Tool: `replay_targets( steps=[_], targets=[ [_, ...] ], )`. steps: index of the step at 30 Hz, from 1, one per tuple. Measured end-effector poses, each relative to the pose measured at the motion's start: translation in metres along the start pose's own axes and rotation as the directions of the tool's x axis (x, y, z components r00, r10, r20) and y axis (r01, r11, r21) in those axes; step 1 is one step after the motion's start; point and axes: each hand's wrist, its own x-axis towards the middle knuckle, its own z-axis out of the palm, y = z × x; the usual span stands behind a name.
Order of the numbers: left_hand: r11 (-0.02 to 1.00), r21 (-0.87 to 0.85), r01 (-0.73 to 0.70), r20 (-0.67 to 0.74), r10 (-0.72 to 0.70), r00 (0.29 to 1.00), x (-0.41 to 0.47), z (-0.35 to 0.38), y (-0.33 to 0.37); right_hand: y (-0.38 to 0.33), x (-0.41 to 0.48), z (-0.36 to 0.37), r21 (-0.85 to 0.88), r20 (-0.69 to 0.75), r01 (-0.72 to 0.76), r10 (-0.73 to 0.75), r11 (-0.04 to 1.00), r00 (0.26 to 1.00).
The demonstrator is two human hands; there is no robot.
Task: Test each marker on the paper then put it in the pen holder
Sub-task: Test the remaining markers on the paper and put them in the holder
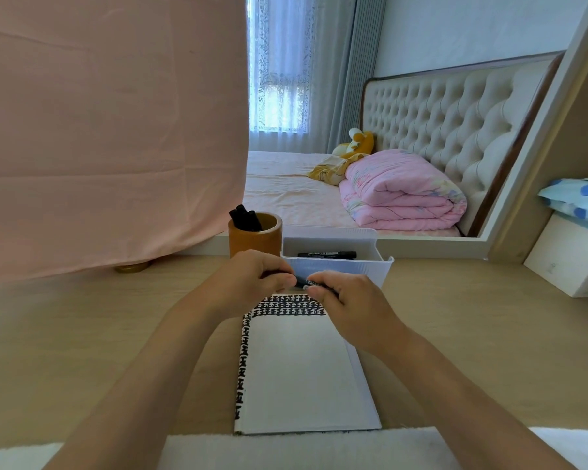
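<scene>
Head view: both hands meet just past the far edge of the paper point(299, 374), approx. dead centre of frame. The left hand point(251, 283) has its fingers curled, pinching the left end of a black marker point(304, 283); the right hand point(350, 307) has fingers and thumb clenched round the other end of the same marker. The marker lies roughly horizontal btwn the two hands, held above the top of the paper and just in front of the white box point(336, 269). It is mostly hidden by fingers, so can't tell if the cap is on. The paper is a white pad lying flat on the wooden desk point(82, 334), w/ rows of black marks point(289, 305) along its far edge and a column of marks down its left edge. At 11 o'clock from the hands stands the pen holder point(272, 244), a brown round cup, upright, w/ several black markers point(245, 217) leaning in it. At 12 to 1 o'clock is the white box, beside the holder; whether they touch can't be told. One more black marker point(326, 254) lies flat inside the box. At 9 to 11 o'clock of frame a pink cloth point(109, 130) hangs down to the desk. At 1 to 2 o'clock, behind the desk, is a bed w/ a folded pink quilt point(401, 191), a yellow plush toy point(357, 142) and a tufted headboard point(455, 123).
</scene>
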Motion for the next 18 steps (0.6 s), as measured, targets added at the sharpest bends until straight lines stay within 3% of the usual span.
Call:
replay_targets(
  steps=[6,10,13,18],
  targets=[
    [0.999,-0.012,0.038,-0.047,-0.038,0.998,-0.004,-0.003,-0.004,-0.003,0.006,0.004,-0.027,0.119,-0.053,0.056,0.998,0.991],
    [0.997,-0.053,0.049,-0.259,-0.061,0.964,-0.005,-0.012,-0.012,-0.004,0.014,0.001,-0.019,0.041,-0.107,0.108,0.994,0.993],
    [0.997,0.024,0.068,-0.419,-0.052,0.907,0.008,-0.029,-0.024,-0.009,0.031,-0.007,0.071,-0.027,-0.168,0.170,0.983,0.985],
    [0.986,0.106,0.128,-0.489,-0.060,0.870,0.041,-0.059,-0.040,-0.029,0.096,-0.024,0.293,-0.110,-0.251,0.293,0.923,0.950]
  ],
)
